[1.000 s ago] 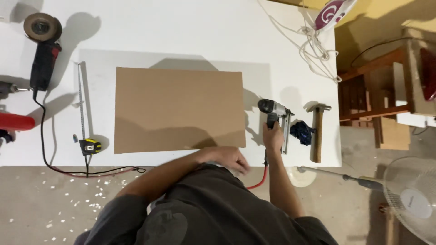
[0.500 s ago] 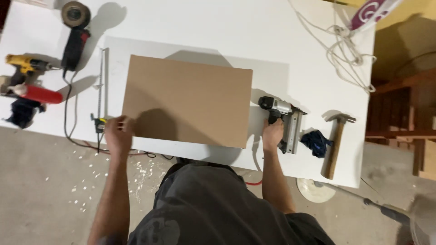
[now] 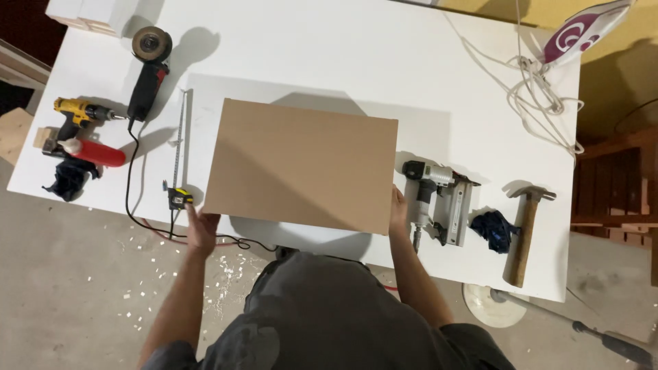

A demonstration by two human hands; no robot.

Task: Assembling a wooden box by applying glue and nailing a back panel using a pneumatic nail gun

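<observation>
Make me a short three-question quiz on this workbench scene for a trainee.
1. True or false: the left hand and right hand are at opposite near corners of the brown board.
2. Which tool lies just right of the board? A) hammer B) nail gun C) angle grinder
3. What lies at the table's far right corner, trailing a white cord?

Key:
1. True.
2. B, the nail gun; the hammer lies further right, the angle grinder far left.
3. A clothes iron.
</observation>
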